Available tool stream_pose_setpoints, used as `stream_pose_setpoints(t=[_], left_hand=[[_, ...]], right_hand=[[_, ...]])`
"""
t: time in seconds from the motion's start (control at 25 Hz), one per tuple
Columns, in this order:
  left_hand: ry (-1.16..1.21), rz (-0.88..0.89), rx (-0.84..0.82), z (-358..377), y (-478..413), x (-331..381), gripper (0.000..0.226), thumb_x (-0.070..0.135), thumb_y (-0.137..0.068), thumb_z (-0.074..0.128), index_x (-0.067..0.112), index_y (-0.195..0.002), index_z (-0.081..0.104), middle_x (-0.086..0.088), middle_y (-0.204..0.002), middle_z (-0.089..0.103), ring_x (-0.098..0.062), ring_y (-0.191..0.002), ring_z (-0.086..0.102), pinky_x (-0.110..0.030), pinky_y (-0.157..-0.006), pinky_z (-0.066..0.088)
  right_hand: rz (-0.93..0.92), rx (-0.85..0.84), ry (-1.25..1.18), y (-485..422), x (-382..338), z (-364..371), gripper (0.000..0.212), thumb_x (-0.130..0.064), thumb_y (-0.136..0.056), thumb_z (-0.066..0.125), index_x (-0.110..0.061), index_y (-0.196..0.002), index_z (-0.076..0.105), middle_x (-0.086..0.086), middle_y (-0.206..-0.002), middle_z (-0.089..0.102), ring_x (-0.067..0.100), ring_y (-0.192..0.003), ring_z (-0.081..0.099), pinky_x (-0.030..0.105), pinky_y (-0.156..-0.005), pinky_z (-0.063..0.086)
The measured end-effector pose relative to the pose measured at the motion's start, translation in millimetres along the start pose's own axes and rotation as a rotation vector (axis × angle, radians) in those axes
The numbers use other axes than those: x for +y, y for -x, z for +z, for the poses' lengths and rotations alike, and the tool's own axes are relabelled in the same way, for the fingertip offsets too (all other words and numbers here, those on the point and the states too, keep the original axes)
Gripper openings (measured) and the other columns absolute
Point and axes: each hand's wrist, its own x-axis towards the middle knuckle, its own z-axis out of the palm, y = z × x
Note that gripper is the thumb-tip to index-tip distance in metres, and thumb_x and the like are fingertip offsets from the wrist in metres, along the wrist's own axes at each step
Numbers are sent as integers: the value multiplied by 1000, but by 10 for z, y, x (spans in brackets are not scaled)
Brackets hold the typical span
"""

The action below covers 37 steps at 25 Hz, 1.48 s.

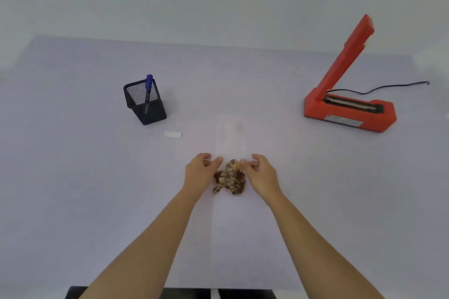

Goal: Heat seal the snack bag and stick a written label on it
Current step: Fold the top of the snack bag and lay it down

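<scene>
A clear snack bag lies flat in the middle of the table, its brown snack pieces bunched at the near end. My left hand pinches the bag's left side and my right hand pinches its right side, both beside the snacks. A small white label lies on the table to the left. A blue marker stands in a black mesh pen holder. The red heat sealer sits at the right with its arm raised.
The sealer's black cord trails to the right behind it. The pale table ends at a wall behind, and its near edge runs along the bottom of the view.
</scene>
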Motion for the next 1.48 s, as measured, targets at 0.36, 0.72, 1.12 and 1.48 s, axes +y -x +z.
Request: stream_pose_setpoints(t=[0.36, 0.72, 1.12, 1.48], left_hand=[[176, 30, -201, -40, -193, -86, 34, 22, -78, 74, 18, -109, 61, -8, -88, 58, -21, -88, 61, -31, -83, 51], [235, 140, -301, -186, -156, -194, 17, 13, -80, 72, 24, -93, 70, 1, -93, 71, -14, -90, 65, -27, -86, 52], [317, 135, -302, -196, -98, -244, 21, 6, -75, 76, 14, -94, 71, -12, -92, 74, -16, -86, 70, -24, -82, 54], [275, 219, -286, -135, -41, -243, 13, 4, -77, 70, 15, -80, 62, -4, -76, 61, -16, -74, 57, -31, -72, 50]], right_hand=[[39, -85, -118, -288, 3, 25, 35, -33, -79, 72, -15, -108, 64, 6, -101, 65, 18, -96, 62, 25, -83, 48], [-14, -167, -326, -188, 57, 40, 8, -17, -82, 70, -16, -90, 71, 1, -87, 72, 9, -83, 68, 20, -75, 52], [-54, -122, -394, -132, 71, 62, 7, -17, -81, 70, -18, -88, 72, 6, -88, 73, 17, -86, 68, 35, -84, 54], [-133, -226, -318, -56, 86, 45, 24, -11, -73, 78, -17, -93, 65, 1, -95, 70, 10, -93, 67, 26, -84, 54]])
